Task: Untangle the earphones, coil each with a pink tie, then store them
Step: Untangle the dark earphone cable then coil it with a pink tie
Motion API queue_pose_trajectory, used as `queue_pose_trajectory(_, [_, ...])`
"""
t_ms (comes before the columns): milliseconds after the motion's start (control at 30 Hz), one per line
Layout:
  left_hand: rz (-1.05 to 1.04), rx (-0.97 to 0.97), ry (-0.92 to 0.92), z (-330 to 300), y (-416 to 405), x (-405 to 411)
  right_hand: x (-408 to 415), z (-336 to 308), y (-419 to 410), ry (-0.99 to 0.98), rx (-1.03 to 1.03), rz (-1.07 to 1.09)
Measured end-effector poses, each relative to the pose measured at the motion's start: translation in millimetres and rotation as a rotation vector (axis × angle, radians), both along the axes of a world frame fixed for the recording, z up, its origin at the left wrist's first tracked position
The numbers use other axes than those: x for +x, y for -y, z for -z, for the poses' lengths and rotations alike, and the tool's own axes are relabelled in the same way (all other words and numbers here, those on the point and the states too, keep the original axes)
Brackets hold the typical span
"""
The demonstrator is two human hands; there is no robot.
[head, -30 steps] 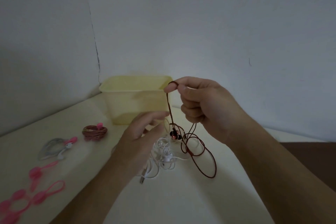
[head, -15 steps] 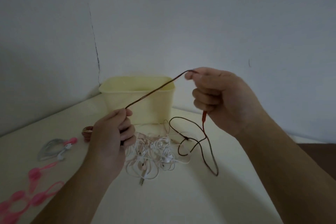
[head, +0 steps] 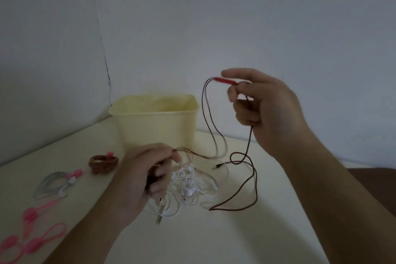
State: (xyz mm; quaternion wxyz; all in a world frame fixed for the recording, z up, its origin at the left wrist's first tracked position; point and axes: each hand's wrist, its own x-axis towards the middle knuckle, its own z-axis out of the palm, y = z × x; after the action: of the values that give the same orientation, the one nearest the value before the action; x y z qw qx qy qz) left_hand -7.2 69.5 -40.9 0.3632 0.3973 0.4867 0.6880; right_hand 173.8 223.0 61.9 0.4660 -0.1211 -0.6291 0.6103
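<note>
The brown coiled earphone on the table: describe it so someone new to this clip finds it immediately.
Start at the pale yellow bin against the wall. Just left of its base, on the cream table, lies the brown coiled earphone, a tight little ring with a pink tie sticking up. Its neighbour, the grey-white coiled earphone, is looser and paler; the loose pink ties hold no cable.

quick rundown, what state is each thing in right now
dark red earphones: uncoiled, held up by both hands, slack trailing on the table
white earphones: tangled pile on the table
brown earphones: coiled, pink tie on
grey earphones: coiled, pink tie on
spare pink ties: loose, unused
yellow bin: open, upright
left hand: gripping the cable
right hand: pinching the red piece
</note>
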Motion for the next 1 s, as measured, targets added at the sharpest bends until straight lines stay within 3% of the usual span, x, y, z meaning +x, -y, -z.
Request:
queue_pose_trajectory(100, [0.263,-0.09,-0.243,2.4,2.7,8.1,-2.7,3.3,6.3,0.123,0.086,-0.035])
queue_pose_trajectory(167, [0.331,-0.171,-0.363,4.1,2.2,10.4,-3.5,4.7,9.3,0.226,0.151,-0.072])
queue_pose_trajectory(333, [0.326,-0.322,-0.408,6.6,-0.8,9.7,-6.8,9.6,11.8,0.41,0.251,-0.052])
queue_pose_trajectory(433, [0.152,-0.277,-0.459,4.2,-4.4,11.7,-9.2,12.9,15.2,0.498,0.322,-0.029])
queue_pose_trajectory(533, [-0.052,-0.121,-0.221,-2.8,-13.4,8.9,-15.1,18.4,20.4,0.549,0.38,-0.041])
queue_pose_trajectory(667, [0.075,0.015,0.191,-13.6,-13.3,4.9,-26.8,28.9,29.5,0.678,0.535,-0.076])
queue_pose_trajectory(767, [0.159,-0.029,0.087,-11.7,-3.4,10.6,-32.4,35.9,31.3,0.753,0.592,-0.056])
queue_pose_trajectory(900, [-0.002,-0.14,-0.081,0.1,-4.8,4.2,-29.0,32.6,28.7,0.844,0.632,0.047])
queue_pose_trajectory(1000, [-0.221,-0.134,-0.032,3.1,-9.1,-4.0,-18.5,25.0,9.1,0.758,0.528,0.367])
